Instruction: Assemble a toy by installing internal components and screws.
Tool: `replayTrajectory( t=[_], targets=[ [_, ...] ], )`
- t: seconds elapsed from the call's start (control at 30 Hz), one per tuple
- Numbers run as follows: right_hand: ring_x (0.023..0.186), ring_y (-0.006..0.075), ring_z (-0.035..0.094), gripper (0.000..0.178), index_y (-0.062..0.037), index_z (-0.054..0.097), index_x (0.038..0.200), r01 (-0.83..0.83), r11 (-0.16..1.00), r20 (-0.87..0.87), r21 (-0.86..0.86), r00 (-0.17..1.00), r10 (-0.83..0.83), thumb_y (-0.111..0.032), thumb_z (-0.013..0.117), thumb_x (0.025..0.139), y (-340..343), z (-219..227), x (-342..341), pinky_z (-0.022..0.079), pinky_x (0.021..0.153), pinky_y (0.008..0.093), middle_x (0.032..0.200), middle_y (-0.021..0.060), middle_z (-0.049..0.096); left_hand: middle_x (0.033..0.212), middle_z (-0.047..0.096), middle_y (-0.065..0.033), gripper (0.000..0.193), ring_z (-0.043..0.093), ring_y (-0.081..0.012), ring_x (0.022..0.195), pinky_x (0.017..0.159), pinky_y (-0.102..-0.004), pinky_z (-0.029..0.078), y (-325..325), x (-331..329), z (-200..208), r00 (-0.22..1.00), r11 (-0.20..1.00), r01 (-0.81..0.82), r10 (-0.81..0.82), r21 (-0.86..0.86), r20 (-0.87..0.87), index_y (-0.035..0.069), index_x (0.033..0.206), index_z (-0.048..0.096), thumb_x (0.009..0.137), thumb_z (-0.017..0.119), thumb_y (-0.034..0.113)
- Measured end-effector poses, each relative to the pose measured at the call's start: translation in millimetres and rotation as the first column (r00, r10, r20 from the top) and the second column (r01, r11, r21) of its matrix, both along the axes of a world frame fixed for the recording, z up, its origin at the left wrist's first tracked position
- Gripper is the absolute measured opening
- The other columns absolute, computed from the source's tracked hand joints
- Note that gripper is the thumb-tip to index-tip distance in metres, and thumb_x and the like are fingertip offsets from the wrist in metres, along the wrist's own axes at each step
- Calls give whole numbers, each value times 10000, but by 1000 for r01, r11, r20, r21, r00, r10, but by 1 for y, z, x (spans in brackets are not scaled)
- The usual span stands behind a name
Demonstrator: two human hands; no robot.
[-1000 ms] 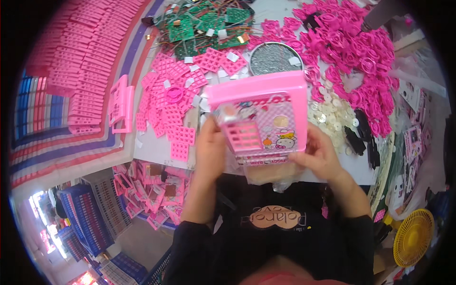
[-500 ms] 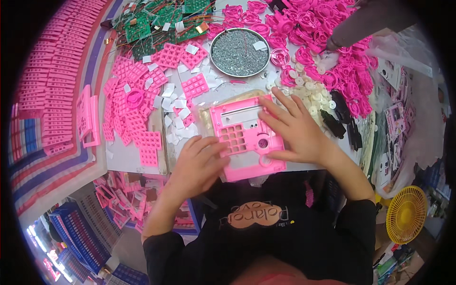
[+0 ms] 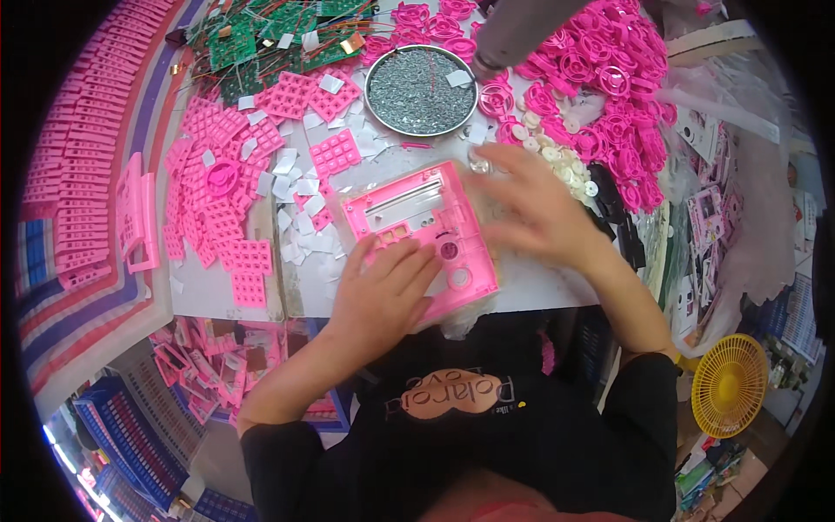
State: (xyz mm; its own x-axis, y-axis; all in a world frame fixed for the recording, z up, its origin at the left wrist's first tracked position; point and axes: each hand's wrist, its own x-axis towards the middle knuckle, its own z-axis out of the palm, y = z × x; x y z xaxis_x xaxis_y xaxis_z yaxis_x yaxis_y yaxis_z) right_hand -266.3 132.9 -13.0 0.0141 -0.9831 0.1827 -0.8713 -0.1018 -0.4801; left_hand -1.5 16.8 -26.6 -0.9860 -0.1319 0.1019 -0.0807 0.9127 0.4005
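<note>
A pink plastic casing [image 3: 470, 261], with a long slot, round openings and a grid of square holes, lies tilted at the table's front edge on a clear plastic bag [image 3: 459, 326] with something tan inside. My left hand [image 3: 383, 283] rests on its left side, fingers laid flat over the square holes and covering most of them. My right hand [image 3: 539, 213] is off the casing, just right of it, blurred by motion, with thumb and fingers apart. Near its fingertips are cream-white discs [image 3: 565, 165] and a round metal tray [image 3: 421, 133] of small screws.
Pink keypads [image 3: 226, 217] and white paper squares [image 3: 300, 217] lie left. Green circuit boards [image 3: 230, 48] with wires are at the back left. Pink ring parts [image 3: 600, 70] heap up at the right, with black parts [image 3: 622, 204] nearby. A dark tool [image 3: 522, 35] hangs over the back.
My right hand has lifted off the casing's right edge and sits up and right of it. My left hand has slid further over the square holes. The whole view has shifted slightly left.
</note>
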Motion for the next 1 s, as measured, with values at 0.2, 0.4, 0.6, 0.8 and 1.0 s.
replayTrajectory(
  t=[0.2, 0.4, 0.6, 0.8, 1.0],
  targets=[
    [907, 294, 662, 245, -86, 702, 1055, 231, 967, -30, 105, 973, -229, -109, 726, 812, 38, -4, -11, 549, 736, 401, 965, 89, 678, 1311, 636, 11, 493, 561, -193, 1253, 1175, -584, 245, -17, 0, -4, 996, 996, 89, -89, 26, -2, 167, 1265, 659, 789, 765, 240],
    [811, 272, 642, 161, -99, 675, 959, 303, 944, -243, 131, 933, -266, -159, 738, 822, 28, -24, 13, 529, 677, 397, 848, 64, 634, 1313, 635, 5, 476, 564, -210, 1245, 1180, -591, 235, -13, 2, -8, 998, 996, 61, -61, 60, -13, 165, 1259, 661, 794, 752, 200],
    [762, 273, 636, 111, -71, 693, 912, 277, 961, -155, 20, 950, -271, -109, 743, 821, 26, -22, 6, 511, 647, 390, 806, 79, 646, 1316, 634, -11, 450, 567, -218, 1252, 1173, -570, 270, -13, 3, -11, 995, 996, 63, -58, 65, -78, 142, 1257, 659, 814, 734, 169],
    [747, 265, 625, 100, -72, 686, 876, 118, 988, 174, -100, 980, -99, -89, 753, 803, 7, 8, 52, 516, 662, 392, 807, 65, 654, 1321, 632, -28, 444, 560, -220, 1269, 1160, -524, 319, -9, 5, -12, 997, 998, 42, -38, 53, -68, 123, 1260, 657, 823, 726, 159],
    [960, 289, 566, 120, -37, 653, 873, 66, 996, -49, -63, 996, -69, -100, 686, 776, -4, -12, 72, 506, 794, 372, 986, 77, 613, 1305, 633, -34, 450, 556, -223, 1266, 1159, -524, 319, -12, 4, -13, 995, 997, 46, -40, 69, -95, 113, 1261, 659, 821, 729, 175]
  ],
)
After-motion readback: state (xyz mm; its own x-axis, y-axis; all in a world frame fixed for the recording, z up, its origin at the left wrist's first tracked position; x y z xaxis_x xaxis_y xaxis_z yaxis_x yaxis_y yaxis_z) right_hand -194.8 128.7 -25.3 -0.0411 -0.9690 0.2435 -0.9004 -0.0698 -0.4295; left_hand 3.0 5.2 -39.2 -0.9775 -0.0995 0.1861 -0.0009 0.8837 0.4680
